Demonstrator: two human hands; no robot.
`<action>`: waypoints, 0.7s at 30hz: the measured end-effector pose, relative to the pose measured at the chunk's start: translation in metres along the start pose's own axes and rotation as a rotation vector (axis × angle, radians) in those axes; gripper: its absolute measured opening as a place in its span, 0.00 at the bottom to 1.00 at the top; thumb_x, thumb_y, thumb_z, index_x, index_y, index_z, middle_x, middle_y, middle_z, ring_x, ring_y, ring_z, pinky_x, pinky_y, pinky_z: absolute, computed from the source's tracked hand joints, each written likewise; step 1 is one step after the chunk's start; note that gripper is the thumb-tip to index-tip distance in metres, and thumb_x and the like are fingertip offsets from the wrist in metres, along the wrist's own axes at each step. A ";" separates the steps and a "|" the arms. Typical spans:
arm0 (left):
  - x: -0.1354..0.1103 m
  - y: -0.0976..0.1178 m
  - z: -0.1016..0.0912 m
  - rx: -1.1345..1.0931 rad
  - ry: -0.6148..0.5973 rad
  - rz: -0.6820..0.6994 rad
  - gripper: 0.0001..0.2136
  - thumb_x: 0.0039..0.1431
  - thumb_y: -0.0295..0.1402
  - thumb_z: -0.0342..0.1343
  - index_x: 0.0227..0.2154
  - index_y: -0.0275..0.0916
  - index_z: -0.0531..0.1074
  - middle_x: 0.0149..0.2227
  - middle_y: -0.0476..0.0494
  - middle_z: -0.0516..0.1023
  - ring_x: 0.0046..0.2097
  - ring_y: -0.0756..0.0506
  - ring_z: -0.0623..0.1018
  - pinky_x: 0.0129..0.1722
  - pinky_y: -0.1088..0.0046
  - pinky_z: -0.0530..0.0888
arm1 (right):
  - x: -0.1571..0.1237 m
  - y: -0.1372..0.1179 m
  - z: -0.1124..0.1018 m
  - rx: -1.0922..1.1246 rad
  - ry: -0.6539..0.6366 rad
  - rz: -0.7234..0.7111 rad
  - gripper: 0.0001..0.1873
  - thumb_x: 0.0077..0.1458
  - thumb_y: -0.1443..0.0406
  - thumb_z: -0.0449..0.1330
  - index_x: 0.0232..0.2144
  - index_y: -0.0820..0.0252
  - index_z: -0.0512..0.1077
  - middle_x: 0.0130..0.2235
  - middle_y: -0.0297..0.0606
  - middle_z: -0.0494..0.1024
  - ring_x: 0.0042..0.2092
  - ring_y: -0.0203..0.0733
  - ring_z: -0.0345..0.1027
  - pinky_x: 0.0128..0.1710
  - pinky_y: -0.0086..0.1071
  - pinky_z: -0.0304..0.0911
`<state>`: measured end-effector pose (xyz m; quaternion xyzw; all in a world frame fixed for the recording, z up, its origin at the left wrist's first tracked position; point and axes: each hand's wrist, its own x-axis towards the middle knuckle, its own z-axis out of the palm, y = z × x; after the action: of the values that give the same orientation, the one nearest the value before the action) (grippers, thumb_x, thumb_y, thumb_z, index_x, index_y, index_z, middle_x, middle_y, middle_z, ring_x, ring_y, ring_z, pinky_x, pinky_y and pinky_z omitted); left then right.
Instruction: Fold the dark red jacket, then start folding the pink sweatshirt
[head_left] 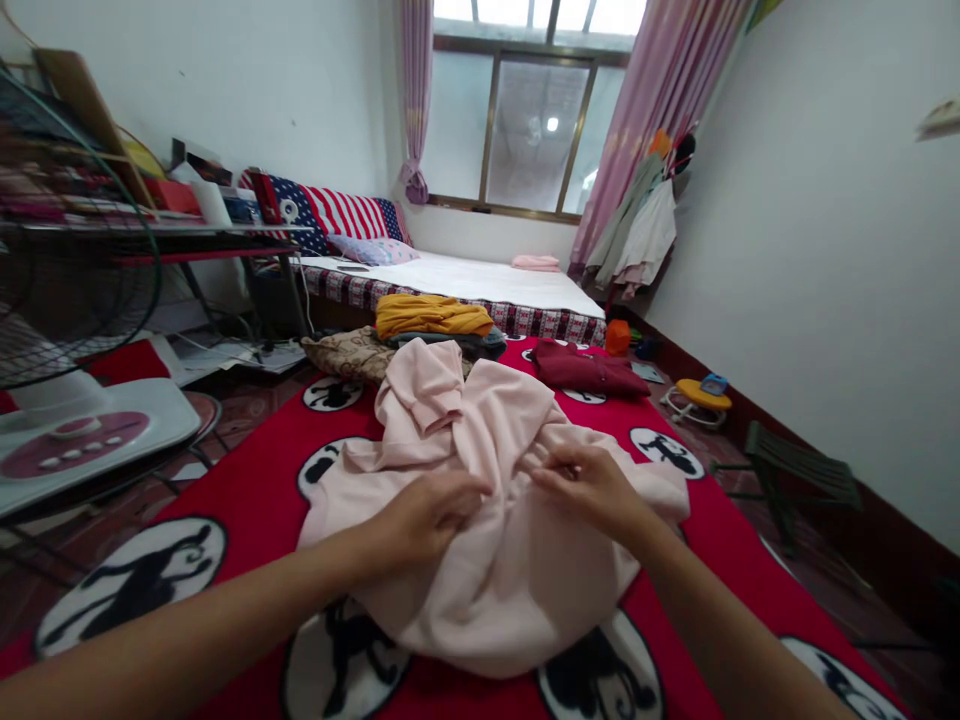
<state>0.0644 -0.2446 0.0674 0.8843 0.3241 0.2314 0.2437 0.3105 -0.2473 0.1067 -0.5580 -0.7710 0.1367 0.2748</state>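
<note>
A pale pink sweatshirt [480, 600] lies crumpled in front of me, a ribbed cuff showing near its far left side. My left hand [427, 512] is closed, with thumb and fingers pinching the fabric near the garment's middle. A short way to the right, my right hand [589, 488] has its curled fingers closed on a gathered fold of the same sweatshirt. Between the two hands the cloth is bunched into creases. Underneath spreads a red blanket [247, 585] with white circles and black animal figures.
Folded mustard clothing [431, 316] tops a pile beside a brown patterned cushion [349, 355]. A folded dark red garment [589, 370] lies at the far right of the blanket. A fan [75, 250] stands left; a green folding stool [802, 470] and yellow stool [697, 395] stand right.
</note>
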 end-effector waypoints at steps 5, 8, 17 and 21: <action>-0.013 0.053 0.016 0.168 -0.400 0.414 0.11 0.52 0.27 0.56 0.40 0.39 0.71 0.35 0.45 0.76 0.38 0.45 0.74 0.36 0.72 0.69 | 0.058 -0.020 0.009 0.004 0.171 -0.173 0.18 0.52 0.61 0.62 0.46 0.60 0.72 0.47 0.43 0.76 0.49 0.46 0.69 0.49 0.38 0.62; -0.018 0.065 0.019 0.250 -0.444 0.391 0.18 0.54 0.35 0.59 0.48 0.38 0.68 0.38 0.42 0.75 0.39 0.42 0.73 0.38 0.69 0.70 | 0.099 -0.017 0.031 -0.203 0.099 -0.156 0.34 0.50 0.57 0.65 0.57 0.61 0.63 0.59 0.50 0.66 0.61 0.51 0.57 0.59 0.44 0.54; -0.038 0.051 0.041 0.371 -0.403 0.025 0.49 0.49 0.34 0.60 0.67 0.48 0.34 0.54 0.33 0.68 0.47 0.35 0.76 0.40 0.64 0.73 | 0.127 0.025 0.050 -0.405 -0.345 0.143 0.42 0.40 0.50 0.68 0.57 0.58 0.66 0.51 0.50 0.75 0.51 0.55 0.70 0.47 0.40 0.63; -0.031 0.064 0.023 0.406 -0.491 0.108 0.41 0.50 0.28 0.55 0.66 0.48 0.45 0.44 0.41 0.75 0.34 0.42 0.77 0.28 0.71 0.69 | 0.098 0.023 0.033 -0.255 -0.204 0.165 0.22 0.43 0.52 0.66 0.37 0.60 0.77 0.35 0.40 0.80 0.37 0.47 0.74 0.35 0.32 0.63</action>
<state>0.0858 -0.3149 0.0788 0.9602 0.2478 -0.0458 0.1206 0.2870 -0.1442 0.0944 -0.6328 -0.7577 0.1158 0.1102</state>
